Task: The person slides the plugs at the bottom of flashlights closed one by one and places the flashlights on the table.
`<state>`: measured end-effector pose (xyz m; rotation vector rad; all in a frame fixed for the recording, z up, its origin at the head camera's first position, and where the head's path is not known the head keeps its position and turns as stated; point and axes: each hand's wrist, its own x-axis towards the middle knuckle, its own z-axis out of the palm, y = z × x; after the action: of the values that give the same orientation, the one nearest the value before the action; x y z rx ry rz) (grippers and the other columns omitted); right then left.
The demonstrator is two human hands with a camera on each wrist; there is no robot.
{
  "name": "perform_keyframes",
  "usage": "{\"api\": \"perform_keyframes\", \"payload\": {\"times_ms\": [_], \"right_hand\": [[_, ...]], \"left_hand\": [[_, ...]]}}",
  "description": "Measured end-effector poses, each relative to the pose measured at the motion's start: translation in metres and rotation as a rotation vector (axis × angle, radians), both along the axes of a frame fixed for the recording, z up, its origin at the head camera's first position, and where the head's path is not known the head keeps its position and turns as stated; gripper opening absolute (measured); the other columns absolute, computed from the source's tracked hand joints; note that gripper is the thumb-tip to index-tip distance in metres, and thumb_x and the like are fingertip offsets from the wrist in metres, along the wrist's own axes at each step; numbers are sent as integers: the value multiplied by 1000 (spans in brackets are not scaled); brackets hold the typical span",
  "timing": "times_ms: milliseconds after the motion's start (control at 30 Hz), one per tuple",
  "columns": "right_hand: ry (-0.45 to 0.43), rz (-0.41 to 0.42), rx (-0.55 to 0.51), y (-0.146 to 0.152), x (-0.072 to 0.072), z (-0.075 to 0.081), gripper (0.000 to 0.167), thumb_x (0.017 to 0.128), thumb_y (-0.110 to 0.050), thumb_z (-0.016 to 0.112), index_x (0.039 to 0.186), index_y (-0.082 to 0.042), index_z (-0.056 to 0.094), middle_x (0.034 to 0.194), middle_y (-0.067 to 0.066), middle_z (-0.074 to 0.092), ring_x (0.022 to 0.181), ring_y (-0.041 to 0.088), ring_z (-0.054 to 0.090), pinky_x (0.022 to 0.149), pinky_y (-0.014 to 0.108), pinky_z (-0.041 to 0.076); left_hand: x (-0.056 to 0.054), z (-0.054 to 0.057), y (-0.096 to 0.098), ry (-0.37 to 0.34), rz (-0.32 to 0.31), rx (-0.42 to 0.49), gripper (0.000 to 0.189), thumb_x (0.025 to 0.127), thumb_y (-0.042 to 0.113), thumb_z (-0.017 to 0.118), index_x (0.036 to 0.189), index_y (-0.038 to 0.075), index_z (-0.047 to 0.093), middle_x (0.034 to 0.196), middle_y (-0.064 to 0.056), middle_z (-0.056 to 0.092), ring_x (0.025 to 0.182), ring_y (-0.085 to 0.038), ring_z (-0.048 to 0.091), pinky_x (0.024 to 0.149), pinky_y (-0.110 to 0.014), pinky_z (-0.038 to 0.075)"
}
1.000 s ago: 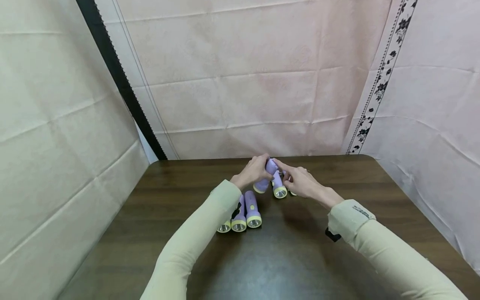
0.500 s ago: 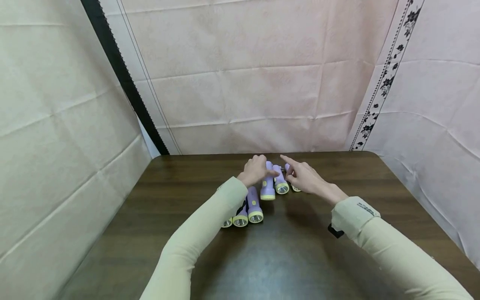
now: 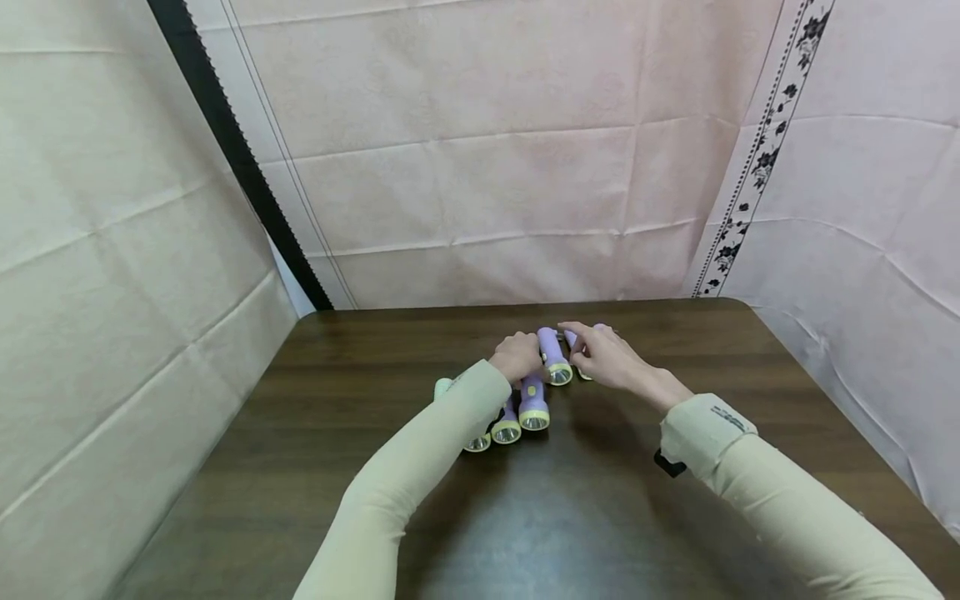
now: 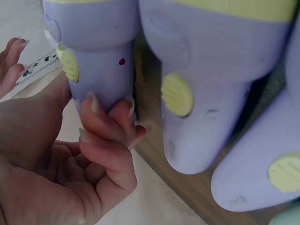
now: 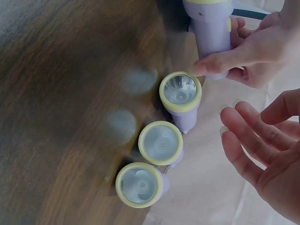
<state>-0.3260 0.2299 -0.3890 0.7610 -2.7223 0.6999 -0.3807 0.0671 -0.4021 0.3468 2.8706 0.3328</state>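
We see the left hand (image 3: 517, 356) holding a purple flashlight with a yellow rim (image 4: 101, 70), the thumb on one side and curled fingertips on the other; we take this held flashlight as our landmark. Its lens end points toward the person, and we cannot tell whether it bears on the brown table (image 3: 480, 533) or is slightly raised. Just to the left of the held flashlight lies a second flashlight (image 4: 201, 93), and left of that a third flashlight (image 4: 258, 159), partly covered by the left sleeve (image 3: 420, 475) in the head view. To the right of the held flashlight and farther from the person, we find a fourth flashlight (image 5: 180, 91), a fifth flashlight (image 5: 161, 143) and a sixth flashlight (image 5: 139, 185), close together, their lenses also facing the person. The right hand (image 3: 603, 354) is to the right of the held flashlight, over that farther group and hiding part of it; its fingers are loosely bent and spaced, with nothing gripped, and we cannot tell whether they touch a flashlight. The right sleeve (image 3: 810, 517) crosses the table well to the right of the held flashlight, and creased pale cloth (image 3: 487, 192) hangs beyond it.
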Motion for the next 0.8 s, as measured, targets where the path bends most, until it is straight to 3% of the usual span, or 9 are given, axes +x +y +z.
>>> {"api": "perform_keyframes", "payload": {"times_ms": [433,800], "right_hand": [[-29,-17,-17,7,1,-2,49,82,0,54,131,0,54,77,2,71,67,7,55,68,28,45],[-21,-25,-10,8,3,0,46,81,0,53,127,1,57,77,3,72,71,11,56,69,29,44]], "left_hand": [[7,-5,5,37,2,-87,45,75,32,81,110,9,64,99,-8,67,64,-17,61,50,-27,50],[8,-13,6,64,20,-131,57,70,45,84,111,11,65,102,-8,67,85,-22,63,62,-33,51]]}}
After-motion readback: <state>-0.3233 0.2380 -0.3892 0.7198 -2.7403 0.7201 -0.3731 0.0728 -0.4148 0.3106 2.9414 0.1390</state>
